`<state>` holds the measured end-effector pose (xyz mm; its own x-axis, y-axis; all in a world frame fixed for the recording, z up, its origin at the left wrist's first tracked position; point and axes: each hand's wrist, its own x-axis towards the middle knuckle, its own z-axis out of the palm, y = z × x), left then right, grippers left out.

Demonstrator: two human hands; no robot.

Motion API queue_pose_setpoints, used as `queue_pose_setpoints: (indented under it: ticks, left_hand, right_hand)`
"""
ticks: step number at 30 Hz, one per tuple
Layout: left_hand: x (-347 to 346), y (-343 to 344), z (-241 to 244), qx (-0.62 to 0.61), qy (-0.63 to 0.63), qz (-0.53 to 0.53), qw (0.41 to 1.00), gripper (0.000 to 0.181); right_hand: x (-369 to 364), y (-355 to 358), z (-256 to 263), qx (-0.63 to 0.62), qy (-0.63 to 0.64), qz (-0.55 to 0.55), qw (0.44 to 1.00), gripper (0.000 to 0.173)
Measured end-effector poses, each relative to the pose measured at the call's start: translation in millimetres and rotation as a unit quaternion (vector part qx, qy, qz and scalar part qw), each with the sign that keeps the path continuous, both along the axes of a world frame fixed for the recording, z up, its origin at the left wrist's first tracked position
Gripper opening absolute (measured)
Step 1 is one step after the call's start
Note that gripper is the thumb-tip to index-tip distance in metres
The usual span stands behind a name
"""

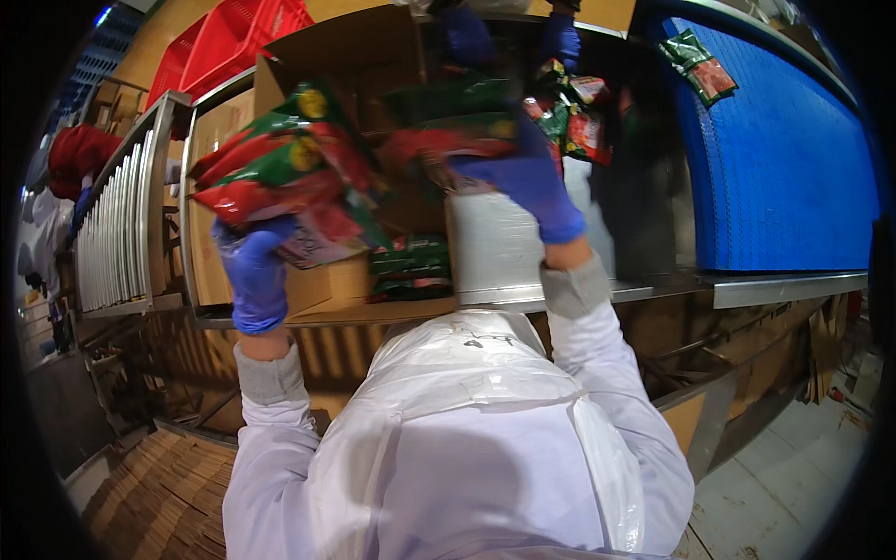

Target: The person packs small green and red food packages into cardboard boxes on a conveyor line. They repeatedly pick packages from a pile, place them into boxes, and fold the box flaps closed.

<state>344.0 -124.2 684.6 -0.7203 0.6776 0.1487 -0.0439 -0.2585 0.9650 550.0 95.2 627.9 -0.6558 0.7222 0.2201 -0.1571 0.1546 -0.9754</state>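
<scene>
My left hand (255, 269), in a blue glove, grips several red-and-green plastic food packets (280, 168) above the left side of an open cardboard box (378, 311). Blurred by motion, my right hand (528, 185), gloved too, holds another bunch of such packets (455, 126) over the box's right side. Inside the box lies a stack of green packets (409, 266). More packets (577, 119) are beyond my right hand, near the blue-gloved hands (560, 42) of another person across the table.
A large blue plastic stack (777, 161) stands at the right, with one packet (700, 66) on it. Red plastic crates (224, 45) are at the upper left. A metal rack of trays (115, 224) stands far left. Flattened cardboard (161, 497) lies below.
</scene>
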Motion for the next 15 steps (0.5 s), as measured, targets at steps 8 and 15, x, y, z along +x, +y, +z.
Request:
queue_pose_setpoints:
  ticks: [8, 15]
  left_hand:
    - [-47.0, -26.2, -22.3, -0.097, 0.266, -0.010, 0.959, 0.035]
    - [-39.4, 61.4, -86.6, -0.221, 0.558, -0.176, 0.780, 0.049]
  right_hand:
    - [-162.9, -66.2, -109.0, 0.498, -0.569, 0.123, 0.643, 0.026]
    - [-115.7, -82.9, -162.1, 0.337, -0.678, 0.237, 0.609, 0.031]
